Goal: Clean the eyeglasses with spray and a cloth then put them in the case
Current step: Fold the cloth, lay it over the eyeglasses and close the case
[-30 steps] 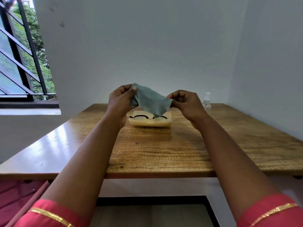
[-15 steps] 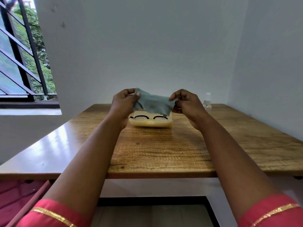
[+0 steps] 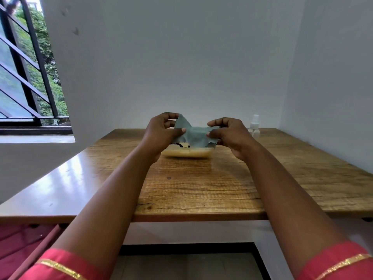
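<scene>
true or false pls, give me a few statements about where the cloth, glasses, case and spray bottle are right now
1. Both hands hold the cloth. True: the left hand and the right hand each pinch an end.
2. The eyeglasses are in the right hand. False: they lie in the open case on the table, partly hidden by the cloth.
3. The spray bottle stands at the table's far right. True.
4. The cloth lies flat on the table. False: it is held up in the air above the case.
5. The case is closed. False: it is open.
</scene>
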